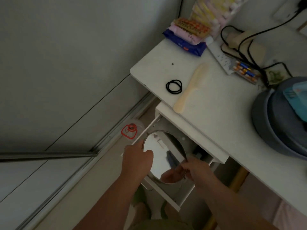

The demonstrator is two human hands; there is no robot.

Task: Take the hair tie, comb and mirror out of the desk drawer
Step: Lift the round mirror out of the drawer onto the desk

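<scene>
A round mirror (162, 153) with a thin metal rim sits tilted over the open white desk drawer (167, 194). My left hand (137, 161) grips its left rim and my right hand (196, 170) grips its lower right rim. Black hair ties (174, 86) lie in a loop on the white desk top (216, 103). Just right of them, a cream comb (191, 87) lies diagonally, its handle end near the desk's front edge.
At the back of the desk are snack packets (187, 35), a power strip (221, 58) with black cables, and batteries (245, 72). A grey-blue basin (280, 118) stands at the right. A plastic container (130, 130) sits on the floor left of the drawer.
</scene>
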